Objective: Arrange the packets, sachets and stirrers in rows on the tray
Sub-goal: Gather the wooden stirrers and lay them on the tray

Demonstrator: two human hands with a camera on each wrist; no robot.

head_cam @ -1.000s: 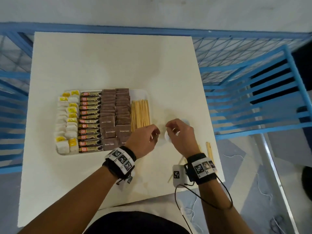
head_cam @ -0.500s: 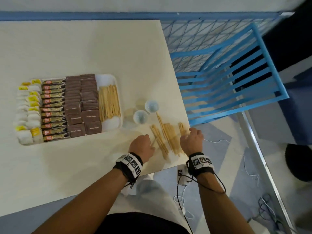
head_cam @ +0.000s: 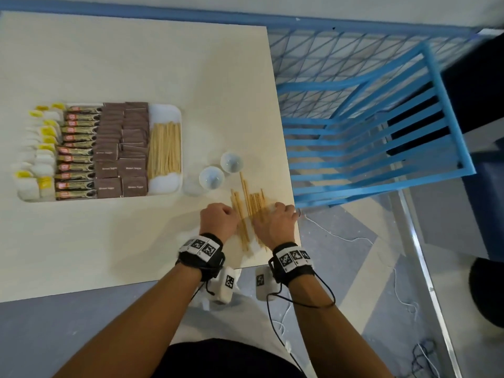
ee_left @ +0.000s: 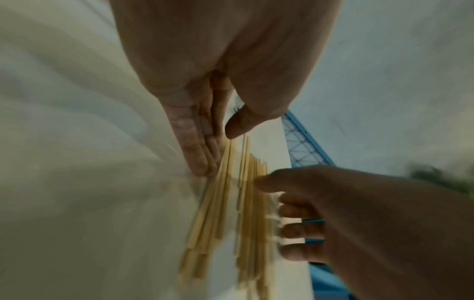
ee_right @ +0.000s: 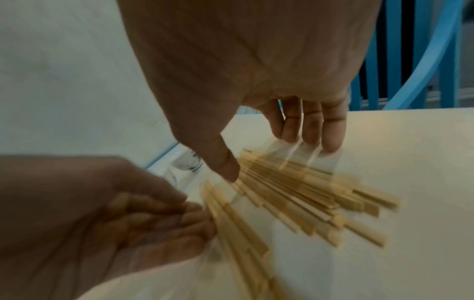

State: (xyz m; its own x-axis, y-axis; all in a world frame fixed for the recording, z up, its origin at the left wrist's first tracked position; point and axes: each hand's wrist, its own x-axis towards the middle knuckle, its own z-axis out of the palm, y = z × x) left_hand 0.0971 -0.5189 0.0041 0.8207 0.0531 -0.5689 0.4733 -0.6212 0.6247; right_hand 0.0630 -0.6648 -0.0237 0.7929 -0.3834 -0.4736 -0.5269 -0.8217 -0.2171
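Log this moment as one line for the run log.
phase: gathering loose stirrers on table | left hand: fingers straight against pile | right hand: fingers spread on pile | tray: rows filled, stirrer row started

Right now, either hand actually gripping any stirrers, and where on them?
Nothing gripped. The left hand and right hand flank the loose stirrers on the table, straight fingers touching the pile's outer sides.

Loose wooden stirrers (head_cam: 249, 211) fanned beside tray (head_cam: 166, 184) holding rowed sachets (head_cam: 76, 148), brown packets (head_cam: 122, 148), stirrers.
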